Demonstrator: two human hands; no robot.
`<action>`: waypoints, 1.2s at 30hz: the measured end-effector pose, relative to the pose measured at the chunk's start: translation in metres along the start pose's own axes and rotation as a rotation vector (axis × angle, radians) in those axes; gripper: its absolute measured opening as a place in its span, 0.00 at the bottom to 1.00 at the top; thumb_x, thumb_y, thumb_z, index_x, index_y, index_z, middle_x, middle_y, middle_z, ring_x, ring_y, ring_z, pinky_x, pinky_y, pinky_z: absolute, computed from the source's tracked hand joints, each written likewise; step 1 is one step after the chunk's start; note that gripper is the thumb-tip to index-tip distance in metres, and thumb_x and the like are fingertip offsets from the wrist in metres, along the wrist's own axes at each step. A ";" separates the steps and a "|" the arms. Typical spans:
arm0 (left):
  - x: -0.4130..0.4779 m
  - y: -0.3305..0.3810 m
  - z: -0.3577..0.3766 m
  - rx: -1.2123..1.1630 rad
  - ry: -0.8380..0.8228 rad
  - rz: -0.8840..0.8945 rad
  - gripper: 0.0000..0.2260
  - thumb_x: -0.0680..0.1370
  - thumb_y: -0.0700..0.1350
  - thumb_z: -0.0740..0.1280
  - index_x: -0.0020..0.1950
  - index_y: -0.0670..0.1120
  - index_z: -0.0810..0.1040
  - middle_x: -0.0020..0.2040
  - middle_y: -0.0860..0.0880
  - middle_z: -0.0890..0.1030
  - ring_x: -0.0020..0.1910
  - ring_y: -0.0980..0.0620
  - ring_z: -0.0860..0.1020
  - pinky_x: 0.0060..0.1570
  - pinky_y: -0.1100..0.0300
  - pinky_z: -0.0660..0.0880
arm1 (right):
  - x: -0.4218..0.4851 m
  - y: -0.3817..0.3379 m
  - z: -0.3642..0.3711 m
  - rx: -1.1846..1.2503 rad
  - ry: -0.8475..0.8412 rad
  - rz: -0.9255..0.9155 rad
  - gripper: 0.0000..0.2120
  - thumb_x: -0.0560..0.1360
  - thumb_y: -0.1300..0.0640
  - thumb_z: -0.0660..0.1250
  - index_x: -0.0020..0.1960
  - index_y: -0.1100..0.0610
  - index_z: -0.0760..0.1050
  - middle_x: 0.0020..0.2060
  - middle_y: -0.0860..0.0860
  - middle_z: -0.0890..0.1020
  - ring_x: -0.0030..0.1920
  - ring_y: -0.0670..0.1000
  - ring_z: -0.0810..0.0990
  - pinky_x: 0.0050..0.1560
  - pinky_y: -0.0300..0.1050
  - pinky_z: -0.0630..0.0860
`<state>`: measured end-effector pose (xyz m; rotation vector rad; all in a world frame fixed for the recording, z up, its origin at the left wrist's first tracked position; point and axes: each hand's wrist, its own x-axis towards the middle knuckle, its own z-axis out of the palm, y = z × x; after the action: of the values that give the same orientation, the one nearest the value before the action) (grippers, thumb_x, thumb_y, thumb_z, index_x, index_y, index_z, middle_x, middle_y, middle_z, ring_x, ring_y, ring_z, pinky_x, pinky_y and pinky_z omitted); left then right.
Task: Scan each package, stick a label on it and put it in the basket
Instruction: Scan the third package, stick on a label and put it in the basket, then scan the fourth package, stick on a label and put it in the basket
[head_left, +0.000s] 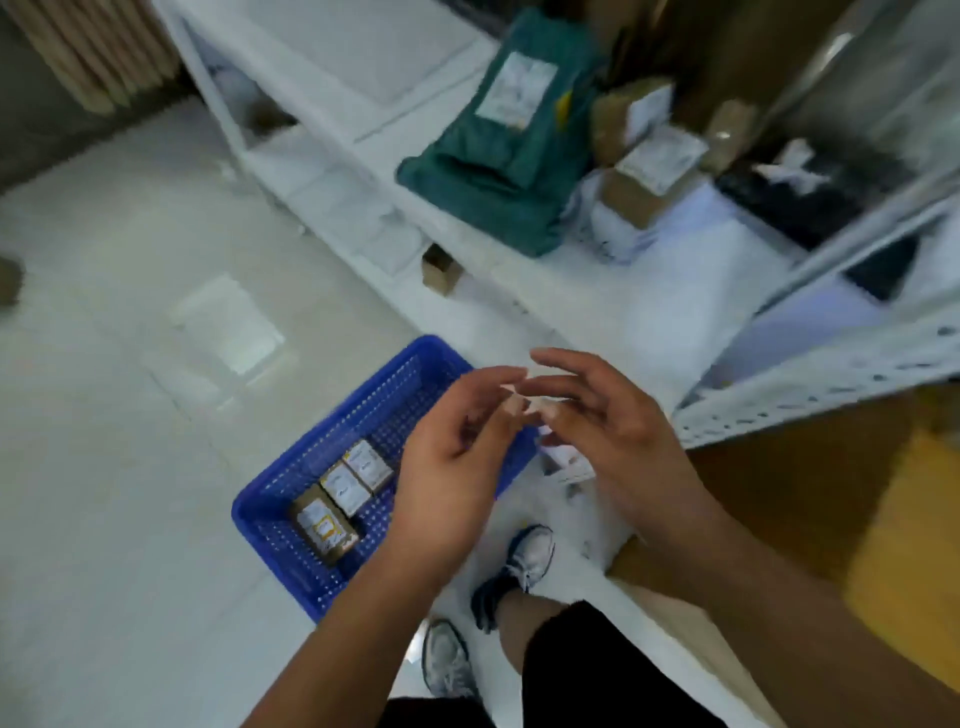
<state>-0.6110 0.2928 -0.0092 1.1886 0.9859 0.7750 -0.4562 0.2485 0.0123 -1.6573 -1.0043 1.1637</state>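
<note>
left hand (452, 452) pinches small pale label (519, 402) at fingertips. right hand (608, 431) fingers splayed, tips meet label, we cannot tell its hold through blur. we judge step: peeling label. peel slow, keep sticky side off skin. brown package (649, 176) waits on shelf (519, 270), well apart from hands. three boxes (343, 491) in basket (431, 345) under left hand.
</note>
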 end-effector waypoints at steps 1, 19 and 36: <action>-0.014 0.021 0.018 0.012 -0.055 0.014 0.08 0.83 0.40 0.66 0.60 0.47 0.83 0.51 0.48 0.87 0.53 0.47 0.85 0.60 0.47 0.80 | -0.027 -0.015 -0.019 0.021 0.060 -0.002 0.18 0.83 0.67 0.65 0.67 0.50 0.78 0.55 0.50 0.87 0.54 0.51 0.86 0.57 0.48 0.83; -0.107 -0.006 0.357 0.591 -0.765 -0.137 0.17 0.82 0.37 0.67 0.49 0.60 0.86 0.47 0.58 0.87 0.48 0.55 0.84 0.54 0.52 0.81 | -0.317 0.112 -0.323 0.406 0.968 0.346 0.10 0.81 0.65 0.68 0.56 0.53 0.82 0.45 0.55 0.86 0.40 0.53 0.82 0.40 0.41 0.81; -0.022 -0.165 0.774 1.237 -0.923 0.335 0.34 0.82 0.44 0.64 0.85 0.49 0.52 0.85 0.54 0.48 0.80 0.48 0.64 0.72 0.50 0.71 | -0.185 0.348 -0.649 0.259 0.979 0.586 0.29 0.82 0.50 0.65 0.81 0.52 0.64 0.70 0.56 0.78 0.69 0.58 0.78 0.71 0.54 0.74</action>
<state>0.0908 -0.0602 -0.1067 2.4921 0.3913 -0.3207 0.1697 -0.1571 -0.1323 -2.0055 0.2490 0.6033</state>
